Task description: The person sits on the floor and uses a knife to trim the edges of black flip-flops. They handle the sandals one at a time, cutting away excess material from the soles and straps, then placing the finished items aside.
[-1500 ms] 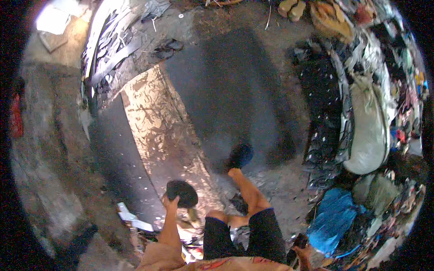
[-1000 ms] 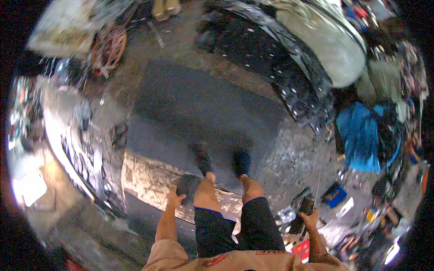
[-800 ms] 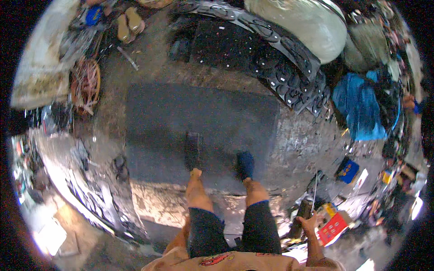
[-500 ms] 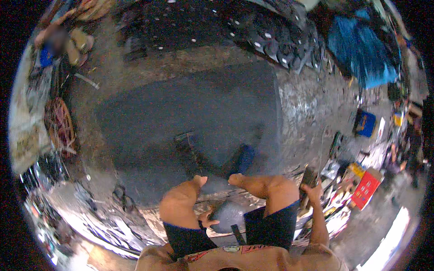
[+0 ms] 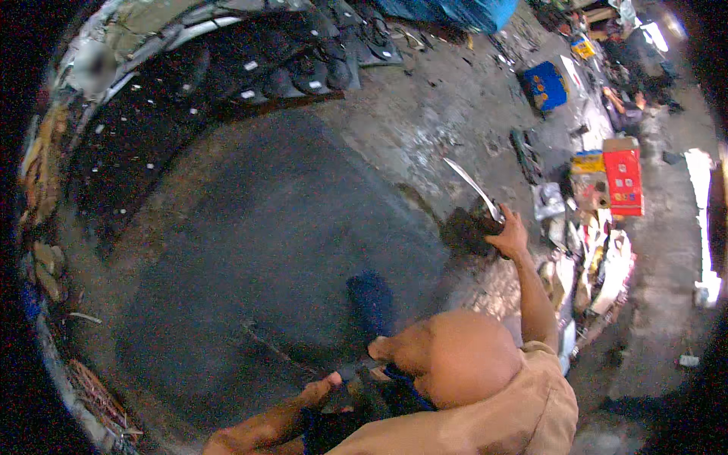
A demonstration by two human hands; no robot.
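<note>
At the right, my right arm stretches forward over the floor. My right hand [image 5: 510,233] is closed round the dark handle end of what looks like a knife with a thin, curved, shiny blade [image 5: 472,182]. The blade points away and to the left. Beside and under the fingers lies a dark brown patch [image 5: 466,230]; blur hides whether it is an object or a shadow. My left hand does not show. Between my bent legs, something grey [image 5: 350,372] is partly visible.
A large dark grey mat [image 5: 250,243] covers the floor ahead. Rows of black sandal-like pieces [image 5: 307,76] lie at the far left. To the right are a red box [image 5: 623,182], a blue box [image 5: 546,86] and scattered scraps. A blue plastic sheet [image 5: 462,11] lies at the back.
The view has swung to the right. My right hand held a brown block near my knee; now it reaches farther out with the curved blade. My left hand has left the view.
</note>
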